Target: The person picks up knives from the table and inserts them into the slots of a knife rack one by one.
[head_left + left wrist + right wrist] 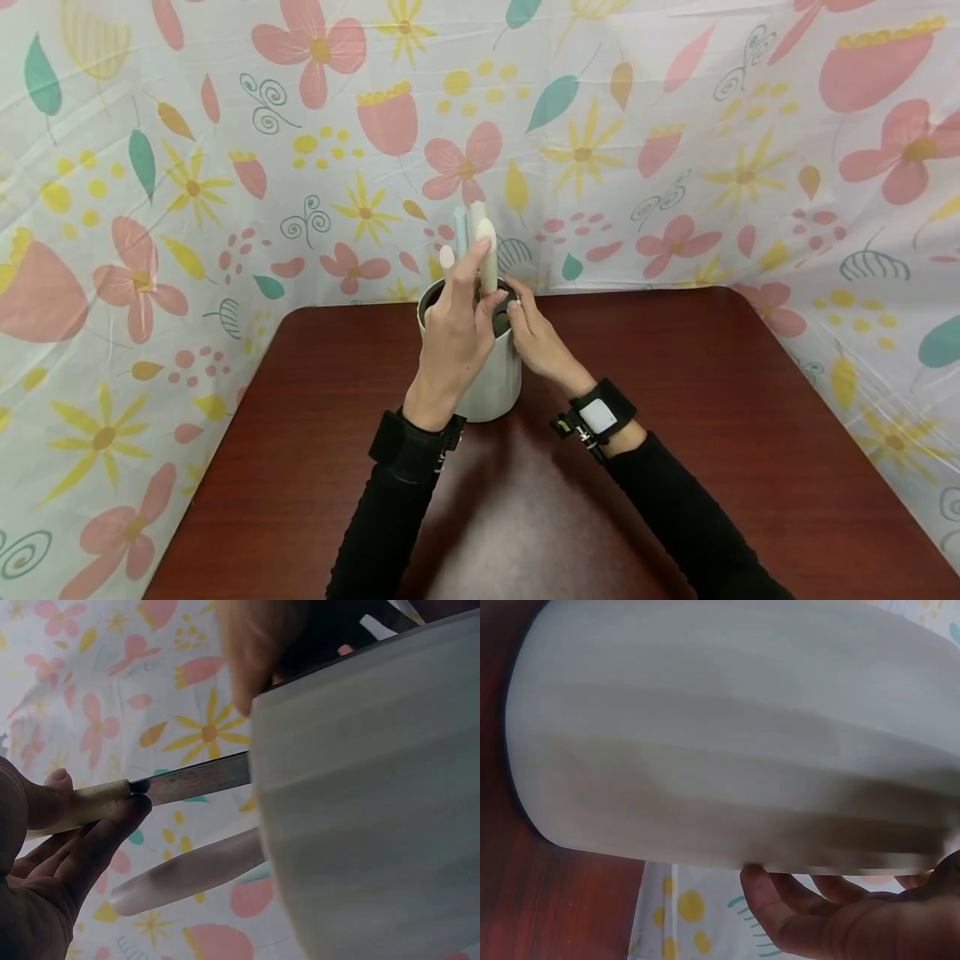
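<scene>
A pale, ribbed, round knife holder [491, 387] stands upright near the table's back edge. My left hand [452, 342] is above its mouth and grips a knife by its cream handle [487, 262]. In the left wrist view the knife's metal blade [202, 780] runs down into the holder; its tip is hidden inside. Fingers and thumb of my right hand [543, 337] hold the holder's right rim. The right wrist view shows fingertips [756, 881] against its outer wall.
Other handles rise from the holder: a light blue one [460, 225] and a pale pink one [447, 256]. The dark reddish-brown table [315, 467] has rounded back corners. A flower-patterned cloth [600, 100] hangs behind and along both sides.
</scene>
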`<action>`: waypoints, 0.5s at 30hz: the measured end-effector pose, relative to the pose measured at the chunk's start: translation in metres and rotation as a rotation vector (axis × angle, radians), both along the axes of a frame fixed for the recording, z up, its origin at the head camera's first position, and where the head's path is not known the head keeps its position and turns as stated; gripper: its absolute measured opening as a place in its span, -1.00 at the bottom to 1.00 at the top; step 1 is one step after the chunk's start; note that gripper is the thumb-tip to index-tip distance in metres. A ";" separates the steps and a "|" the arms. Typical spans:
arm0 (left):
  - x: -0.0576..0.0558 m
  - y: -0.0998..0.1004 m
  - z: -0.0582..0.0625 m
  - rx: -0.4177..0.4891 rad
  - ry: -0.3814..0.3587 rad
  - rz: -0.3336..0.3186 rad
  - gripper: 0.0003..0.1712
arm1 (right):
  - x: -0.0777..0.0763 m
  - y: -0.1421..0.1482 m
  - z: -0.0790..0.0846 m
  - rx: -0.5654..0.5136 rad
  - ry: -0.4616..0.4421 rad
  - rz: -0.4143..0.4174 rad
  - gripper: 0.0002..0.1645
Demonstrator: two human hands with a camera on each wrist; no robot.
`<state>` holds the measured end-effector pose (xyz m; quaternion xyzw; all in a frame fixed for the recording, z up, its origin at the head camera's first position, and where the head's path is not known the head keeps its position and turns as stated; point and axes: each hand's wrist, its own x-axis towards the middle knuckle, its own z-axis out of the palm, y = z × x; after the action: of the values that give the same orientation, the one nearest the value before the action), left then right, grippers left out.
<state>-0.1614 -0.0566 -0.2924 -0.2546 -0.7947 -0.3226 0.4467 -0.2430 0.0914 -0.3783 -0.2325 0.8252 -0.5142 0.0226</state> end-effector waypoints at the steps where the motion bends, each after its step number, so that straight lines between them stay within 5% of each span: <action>1: -0.001 0.001 -0.002 0.000 -0.009 0.002 -0.29 | 0.000 0.000 0.000 0.000 0.001 0.000 -0.32; 15: -0.012 0.004 -0.023 -0.062 -0.075 0.074 -0.22 | 0.001 -0.002 0.000 0.024 0.014 -0.027 -0.34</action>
<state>-0.1736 -0.0529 -0.3151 -0.2268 -0.8293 -0.2904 0.4201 -0.2418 0.0895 -0.3781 -0.2247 0.8346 -0.5028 0.0127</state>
